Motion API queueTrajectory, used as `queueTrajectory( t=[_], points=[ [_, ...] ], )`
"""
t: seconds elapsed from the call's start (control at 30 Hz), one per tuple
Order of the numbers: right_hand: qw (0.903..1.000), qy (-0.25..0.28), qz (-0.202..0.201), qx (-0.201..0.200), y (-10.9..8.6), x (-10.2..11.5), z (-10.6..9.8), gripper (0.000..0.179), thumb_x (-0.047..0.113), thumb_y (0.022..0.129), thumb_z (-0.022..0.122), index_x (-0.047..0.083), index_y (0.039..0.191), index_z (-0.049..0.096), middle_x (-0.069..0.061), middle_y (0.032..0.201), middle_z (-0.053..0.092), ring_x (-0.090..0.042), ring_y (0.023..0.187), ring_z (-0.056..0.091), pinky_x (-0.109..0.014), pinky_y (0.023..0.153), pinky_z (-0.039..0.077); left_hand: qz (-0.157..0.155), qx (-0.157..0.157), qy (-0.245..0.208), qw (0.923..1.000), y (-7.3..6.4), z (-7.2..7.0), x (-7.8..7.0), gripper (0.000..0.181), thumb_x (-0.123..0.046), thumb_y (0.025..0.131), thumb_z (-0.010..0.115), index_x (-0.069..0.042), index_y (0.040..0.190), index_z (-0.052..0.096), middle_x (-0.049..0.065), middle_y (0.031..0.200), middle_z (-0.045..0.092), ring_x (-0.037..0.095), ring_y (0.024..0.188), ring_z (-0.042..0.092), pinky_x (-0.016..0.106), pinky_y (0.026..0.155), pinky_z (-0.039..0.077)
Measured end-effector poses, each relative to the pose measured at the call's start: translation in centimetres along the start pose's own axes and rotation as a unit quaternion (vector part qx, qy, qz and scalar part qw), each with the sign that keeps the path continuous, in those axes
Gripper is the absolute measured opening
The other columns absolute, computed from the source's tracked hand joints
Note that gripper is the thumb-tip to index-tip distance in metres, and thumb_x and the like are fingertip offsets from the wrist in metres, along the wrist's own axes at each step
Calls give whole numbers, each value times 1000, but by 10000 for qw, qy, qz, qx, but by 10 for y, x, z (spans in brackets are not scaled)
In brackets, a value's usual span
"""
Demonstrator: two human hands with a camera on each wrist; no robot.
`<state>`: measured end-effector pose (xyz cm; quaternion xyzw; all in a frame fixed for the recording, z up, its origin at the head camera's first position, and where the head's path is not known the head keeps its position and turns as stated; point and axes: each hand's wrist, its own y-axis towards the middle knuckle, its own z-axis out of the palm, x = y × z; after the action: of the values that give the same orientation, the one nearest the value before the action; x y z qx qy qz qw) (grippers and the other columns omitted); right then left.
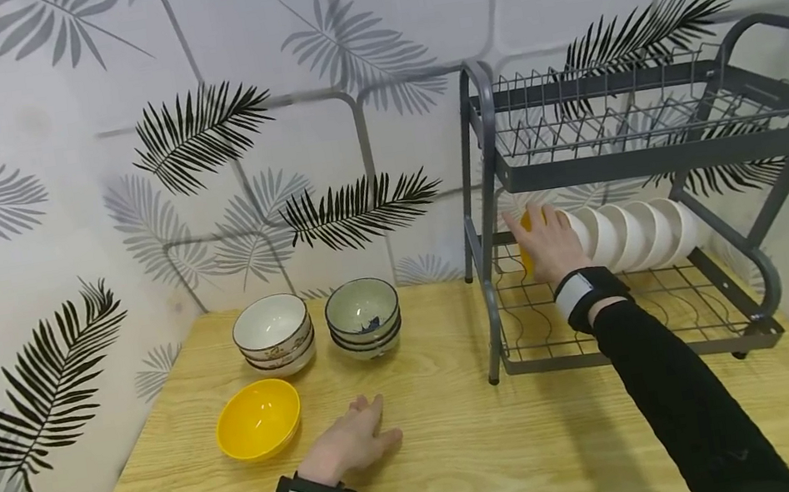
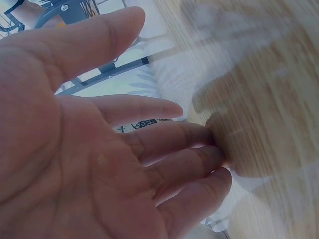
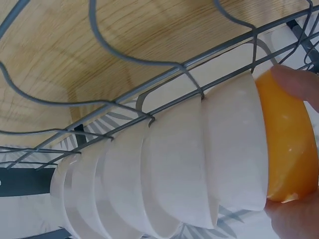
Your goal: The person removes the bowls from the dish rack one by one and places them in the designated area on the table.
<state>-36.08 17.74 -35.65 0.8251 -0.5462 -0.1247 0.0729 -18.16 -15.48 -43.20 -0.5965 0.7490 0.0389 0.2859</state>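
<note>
My right hand point(image 1: 552, 245) grips an orange-yellow bowl point(image 3: 289, 137) at the left end of the rack's lower shelf. In the right wrist view, thumb and fingers hold that bowl on opposite sides, close beside a row of white bowls point(image 3: 172, 159) standing on edge. My left hand point(image 1: 354, 441) rests low over the table with fingers extended and nothing in it; its palm point(image 2: 99, 164) shows bare in the left wrist view. Nearest to it is a yellow bowl point(image 1: 258, 420), upright on the table. Behind stand a stack of white patterned bowls point(image 1: 273, 330) and a stack of greenish bowls point(image 1: 363, 313).
A grey two-tier dish rack point(image 1: 655, 159) stands on the right of the wooden table point(image 1: 454, 456). Its upper wire tier point(image 1: 598, 129) overhangs the right hand. Leaf-patterned wall covering point(image 1: 320, 147) closes off the back and sides.
</note>
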Motion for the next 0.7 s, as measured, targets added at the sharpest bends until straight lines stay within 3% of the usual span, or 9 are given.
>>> queueTrajectory(
  t=[0.33,0.7],
  points=[
    [9983,538,223,-94,-3,-6,-12,108,10,65,84,1,151,19,-39,143,19,-56,126,19,-64,107,24,20,15,4,10000,1,0,-1,65,-32,96,55,7,144,35,37,147,24,46,135,25,59,111,24],
    [9902,1356,264,-210,-8,-3,-24,115,16,64,85,1,152,13,-36,143,15,-56,126,21,-67,101,31,-52,24,-1,10000,1,0,-2,65,-33,96,55,6,144,35,35,148,24,45,136,23,57,112,22]
  ],
)
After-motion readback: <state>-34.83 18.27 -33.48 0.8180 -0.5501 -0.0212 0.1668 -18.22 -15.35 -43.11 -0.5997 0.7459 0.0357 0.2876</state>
